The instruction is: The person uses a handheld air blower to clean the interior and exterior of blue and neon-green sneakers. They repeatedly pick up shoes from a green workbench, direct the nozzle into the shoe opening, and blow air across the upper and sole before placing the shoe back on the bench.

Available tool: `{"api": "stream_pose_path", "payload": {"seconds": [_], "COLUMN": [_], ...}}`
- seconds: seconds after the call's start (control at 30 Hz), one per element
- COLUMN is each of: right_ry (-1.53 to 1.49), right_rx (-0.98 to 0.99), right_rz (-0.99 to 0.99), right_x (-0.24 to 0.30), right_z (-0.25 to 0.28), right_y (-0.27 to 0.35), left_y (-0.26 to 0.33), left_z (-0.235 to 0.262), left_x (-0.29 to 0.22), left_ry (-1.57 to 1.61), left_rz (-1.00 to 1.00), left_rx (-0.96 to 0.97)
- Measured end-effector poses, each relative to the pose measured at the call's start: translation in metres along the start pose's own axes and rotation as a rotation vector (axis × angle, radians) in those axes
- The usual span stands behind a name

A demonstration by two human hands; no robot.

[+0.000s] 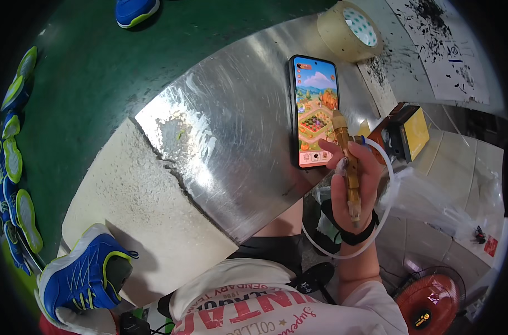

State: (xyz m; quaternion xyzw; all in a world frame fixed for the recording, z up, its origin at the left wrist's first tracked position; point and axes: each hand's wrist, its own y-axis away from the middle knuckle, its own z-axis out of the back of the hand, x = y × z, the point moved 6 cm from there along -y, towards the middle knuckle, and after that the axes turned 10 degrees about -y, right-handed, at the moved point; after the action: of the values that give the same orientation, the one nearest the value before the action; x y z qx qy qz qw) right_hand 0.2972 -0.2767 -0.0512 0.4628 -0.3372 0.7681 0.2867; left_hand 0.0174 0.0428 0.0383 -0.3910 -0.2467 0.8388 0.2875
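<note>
A brass pen-shaped tool (347, 167) with a pale hose (389, 184) is gripped in my right hand (357, 181), its nozzle pointing away from me. One fingertip of that hand overlaps the lower edge of a phone (316, 109), whose lit screen shows a colourful farm scene; whether it touches the glass I cannot tell. At the lower left, my left hand (86, 321), in a whitish glove, holds a blue sports shoe (89, 273) with lime trim and a white sole. Most of that hand's fingers are hidden by the shoe.
A metal sheet (226, 139) and a rough pale board (136, 206) lie before me. Several blue-and-lime shoes (28, 220) line the green surface (97, 100) at left. A tape roll (348, 33), yellow-and-black box (407, 134) and red fan (429, 304) are at right.
</note>
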Motion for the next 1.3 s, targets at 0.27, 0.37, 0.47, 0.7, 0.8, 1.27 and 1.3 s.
{"api": "stream_pose_path", "payload": {"seconds": [0.27, 0.37, 0.47, 0.7, 0.8, 1.27, 1.3], "right_ry": [-0.015, -0.081, -0.41, -0.149, -0.109, -1.145, -1.206], "right_rx": [-0.112, -0.119, -0.076, 0.258, 0.312, 0.557, 0.55], "right_rz": [0.109, 0.112, 0.082, -0.041, -0.158, 0.108, 0.13], "right_x": [0.014, 0.023, 0.023, 0.053, 0.056, 0.138, 0.146], "right_z": [0.013, 0.008, -0.02, -0.117, -0.125, -0.145, -0.151], "right_y": [0.001, 0.006, 0.013, -0.007, -0.009, 0.021, 0.018], "left_y": [0.008, 0.012, 0.009, 0.01, 0.014, -0.018, -0.021], "left_z": [-0.004, -0.002, 0.005, 0.022, 0.019, -0.049, -0.058], "left_x": [0.003, 0.007, 0.014, 0.02, 0.027, -0.008, -0.014], "left_ry": [0.06, -0.011, -0.063, -0.024, 0.326, 0.876, 0.95], "left_rz": [0.256, 0.277, 0.299, 0.368, 0.423, 0.083, 0.025], "left_rx": [0.074, 0.079, 0.09, 0.159, 0.324, 0.675, 0.74]}}
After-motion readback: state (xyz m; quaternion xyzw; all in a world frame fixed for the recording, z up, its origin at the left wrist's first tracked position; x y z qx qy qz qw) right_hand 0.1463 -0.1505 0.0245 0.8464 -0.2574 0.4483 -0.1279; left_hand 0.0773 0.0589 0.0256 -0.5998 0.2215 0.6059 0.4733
